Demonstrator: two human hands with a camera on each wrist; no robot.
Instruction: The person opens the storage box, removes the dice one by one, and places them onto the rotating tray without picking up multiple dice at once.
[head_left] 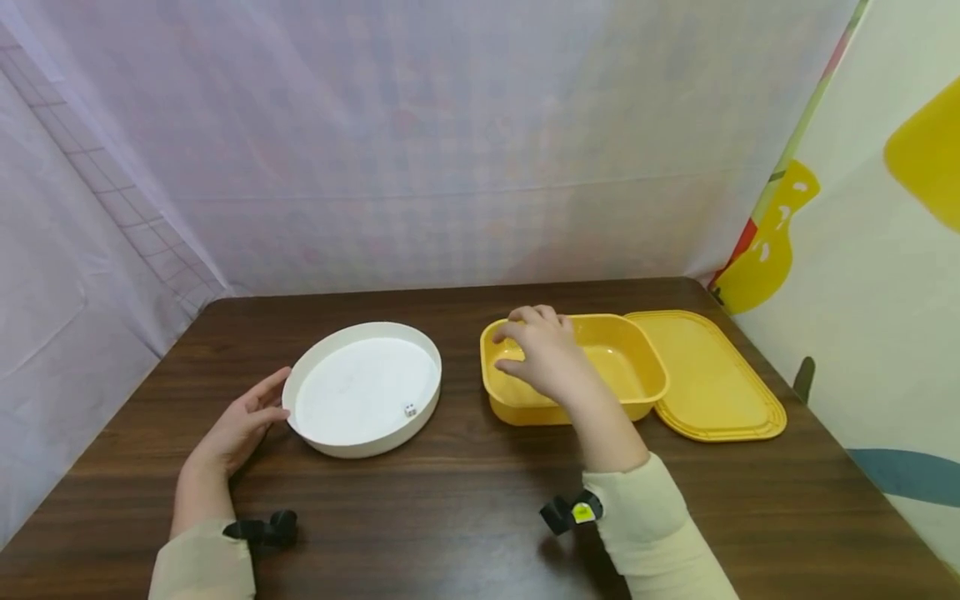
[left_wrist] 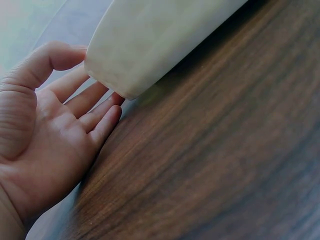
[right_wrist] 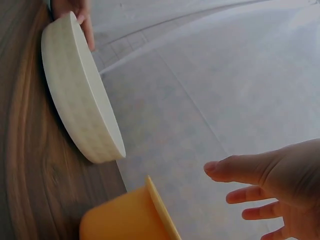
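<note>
A round white tray [head_left: 360, 449] with a raised rim sits on the table's left side. Inside it, near the front right of the rim, lies a small white die [head_left: 410, 410]. My left hand [head_left: 240, 425] touches the tray's left side; in the left wrist view its thumb and fairly straight fingers [left_wrist: 102, 122] meet the wall. Over the left part of a yellow rectangular box [head_left: 528, 413], my right hand [head_left: 547, 358] hovers with loosely spread fingers, and nothing shows in its grasp. That hand and forearm hide part of the box's inside.
A yellow lid [head_left: 712, 375] lies flat to the right of the box, close against it. Brown wood-grain table [head_left: 420, 517] stretches in front of both containers. A pale curtain [head_left: 450, 167] hangs behind the table's back edge.
</note>
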